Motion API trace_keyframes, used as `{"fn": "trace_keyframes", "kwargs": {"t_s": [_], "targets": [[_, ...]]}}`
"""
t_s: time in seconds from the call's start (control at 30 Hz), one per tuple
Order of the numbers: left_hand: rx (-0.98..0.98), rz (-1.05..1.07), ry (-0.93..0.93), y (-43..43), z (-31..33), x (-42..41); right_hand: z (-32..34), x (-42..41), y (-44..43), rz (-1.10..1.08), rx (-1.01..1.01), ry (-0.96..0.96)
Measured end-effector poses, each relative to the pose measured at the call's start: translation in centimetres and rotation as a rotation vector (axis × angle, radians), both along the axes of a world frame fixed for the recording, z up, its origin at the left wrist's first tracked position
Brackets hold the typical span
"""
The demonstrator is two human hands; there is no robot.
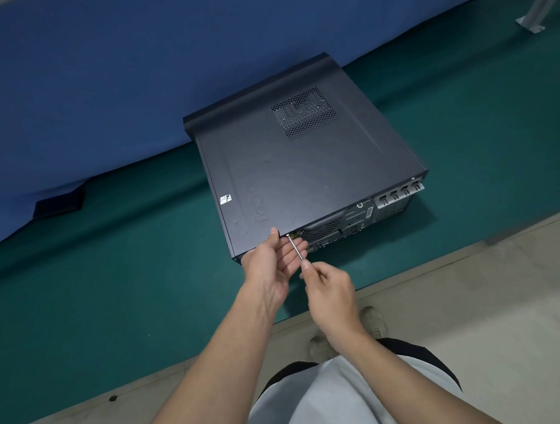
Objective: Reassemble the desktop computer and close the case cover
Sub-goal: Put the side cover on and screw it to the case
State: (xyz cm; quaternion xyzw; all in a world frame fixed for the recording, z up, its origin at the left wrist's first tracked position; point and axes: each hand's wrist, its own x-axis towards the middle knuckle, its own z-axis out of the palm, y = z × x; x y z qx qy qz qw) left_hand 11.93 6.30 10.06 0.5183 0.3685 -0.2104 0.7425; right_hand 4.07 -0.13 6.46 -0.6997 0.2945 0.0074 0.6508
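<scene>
**Screwdriver set against the rear edge of the closed case**

The desktop computer point(302, 165) is laid flat on a green surface point(114, 285), with its rear panel point(353, 221) turned toward the person. The case cover point(270, 180) is seated on top. Both hands are held at the near left corner of the rear. The left hand point(271, 261) is kept released: its thumb is pressed on the cover's top edge and its fingers are stretched out straight beneath the tool. A screwdriver point(296, 248) is grasped by the right hand point(331, 287), fingers curled round the handle, which is hidden in the fist. The tip is set against the upper rim of the rear panel, just beside the left thumb.

The cover is a dark, matt sheet of metal with a rounded far edge. A perforated vent grille point(304, 113) is punched into it, a logo is embossed near the rear, and a small sticker point(225, 199) is stuck beside that. The screwdriver shaft is thin, bright steel. Silver slot brackets point(398, 196) are seen at the rear's right end.

A blue cloth point(103, 75) is draped behind the case, touching its far end. A flat black object point(59, 205) is lain at the cloth's hem, well apart to the left. A pale metal post point(534, 20) is fixed at upper right. Shoes point(373, 322) are seen on the beige floor point(503, 297).
</scene>
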Motion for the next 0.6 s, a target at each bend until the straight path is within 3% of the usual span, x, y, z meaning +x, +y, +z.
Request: {"fn": "trace_keyframes", "kwargs": {"t_s": [0.07,0.13,0.17,0.23,0.3,0.33,0.43,0.5,0.6], "targets": [[-0.003,-0.002,0.003,0.1,0.0,0.0,0.0,0.2,-0.2,-0.181,0.722,0.079],[0.002,-0.014,0.004,0.1,0.1,-0.1,0.1,0.3,-0.8,-0.265,1.257,0.171],[0.007,-0.021,0.001,0.1,0.2,-0.1,0.1,0.3,-1.1,-0.285,1.404,0.203],[0.023,-0.027,-0.004,0.1,0.2,-0.3,0.3,0.3,-1.4,-0.282,1.494,0.219],[0.061,-0.043,-0.015,0.0,0.1,-0.3,0.6,0.4,-1.1,-0.254,1.326,0.218],[0.08,-0.051,-0.02,-0.1,0.1,-0.3,0.7,0.4,-0.9,-0.224,1.092,0.226],[0.098,-0.041,-0.021,-0.2,0.2,-0.1,1.0,0.1,-0.4,-0.033,0.029,0.199],[0.091,-0.032,-0.013,-0.2,0.2,0.0,1.1,-0.4,-0.2,0.121,-0.498,0.056],[0.092,-0.034,0.001,0.0,-0.1,0.1,0.9,0.0,0.4,0.282,-0.766,0.062]]}}
